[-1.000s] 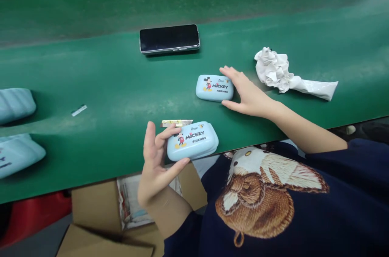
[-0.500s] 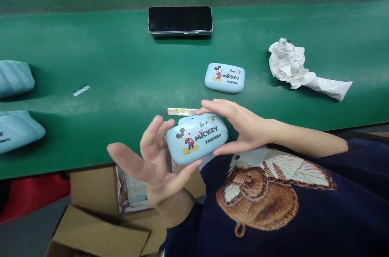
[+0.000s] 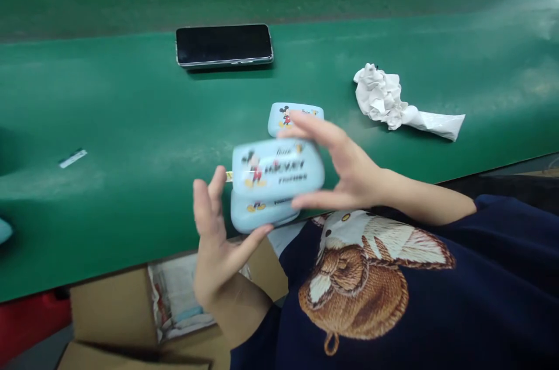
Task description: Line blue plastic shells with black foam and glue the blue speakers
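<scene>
Two light-blue cartoon-printed cases are stacked between my hands above the near edge of the green table (image 3: 131, 143). My right hand (image 3: 345, 169) grips the upper blue case (image 3: 277, 167) from its right side, fingers above and thumb below. The lower blue case (image 3: 259, 211) rests against my left hand (image 3: 218, 242), whose thumb presses its underside while the fingers stand up beside its left end. A third blue case (image 3: 283, 113) lies on the table just behind my right fingers. The held cases are motion-blurred.
A black phone (image 3: 224, 45) lies face up at the back of the table. Crumpled white paper (image 3: 388, 99) lies to the right. A small white strip (image 3: 73, 158) lies at left. An open cardboard box (image 3: 131, 312) with packets sits below the table edge.
My right hand left the table case and came onto the held one, then lifted an upper case off a lower one. The view shifted, so the blue items at far left are almost out of frame.
</scene>
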The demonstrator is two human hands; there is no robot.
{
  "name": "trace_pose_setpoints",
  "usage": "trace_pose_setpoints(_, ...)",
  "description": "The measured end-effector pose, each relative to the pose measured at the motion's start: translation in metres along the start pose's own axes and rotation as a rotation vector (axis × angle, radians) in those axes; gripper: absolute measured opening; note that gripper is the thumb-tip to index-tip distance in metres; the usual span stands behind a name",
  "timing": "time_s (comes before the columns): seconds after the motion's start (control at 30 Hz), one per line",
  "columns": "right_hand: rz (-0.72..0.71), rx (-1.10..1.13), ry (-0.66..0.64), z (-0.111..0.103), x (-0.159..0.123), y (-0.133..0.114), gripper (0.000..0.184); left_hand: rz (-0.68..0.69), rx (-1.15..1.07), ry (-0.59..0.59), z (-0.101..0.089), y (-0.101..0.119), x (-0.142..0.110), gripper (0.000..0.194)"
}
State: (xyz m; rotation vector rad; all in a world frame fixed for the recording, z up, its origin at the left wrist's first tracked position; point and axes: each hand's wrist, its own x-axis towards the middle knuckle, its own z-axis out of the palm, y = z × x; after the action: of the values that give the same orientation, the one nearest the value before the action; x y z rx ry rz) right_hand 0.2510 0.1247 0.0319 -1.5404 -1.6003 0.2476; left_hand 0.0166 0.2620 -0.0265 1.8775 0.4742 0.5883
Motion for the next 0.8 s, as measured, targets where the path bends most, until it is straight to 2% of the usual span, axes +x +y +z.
trace_pose_setpoints(0.1,0.215,-0.077,-0.002,-0.006,-0.002,0.031,0.075,0.062,0.072,-0.100,-0.003,0.007,0.015,0.095)
trace_pose_setpoints(0.17,0.272,-0.087,-0.038,-0.007,-0.005,0.053,0.077,0.078,0.071,-0.101,-0.002,0.011,0.020,0.077)
trace_pose_setpoints(0.23,0.317,-0.115,-0.107,-0.006,-0.009,0.069,0.078,0.077,0.056,-0.075,0.000,0.013,0.023,0.075)
trace_pose_setpoints(0.3,0.371,-0.169,-0.161,-0.005,-0.013,0.075,0.077,0.071,0.043,-0.056,0.002,0.012,0.022,0.083)
trace_pose_setpoints(0.4,0.353,-0.239,-0.138,-0.003,-0.015,0.063,0.079,0.146,0.016,-0.029,0.007,0.008,0.020,0.105)
trace_pose_setpoints(0.47,0.225,-0.219,-0.144,0.001,-0.014,0.045,0.081,0.206,-0.006,-0.009,0.010,0.006,0.019,0.113)
trace_pose_setpoints(0.57,0.024,-0.081,-0.302,0.012,-0.013,0.019,0.079,0.229,-0.020,0.021,0.013,0.005,0.018,0.112)
trace_pose_setpoints(0.67,-0.010,0.039,-0.402,0.026,-0.013,0.008,0.079,0.219,-0.020,0.033,0.012,0.002,0.015,0.115)
trace_pose_setpoints(0.8,-0.083,0.087,-0.272,0.033,-0.014,0.007,0.075,0.136,-0.003,-0.030,0.008,-0.005,0.005,0.120)
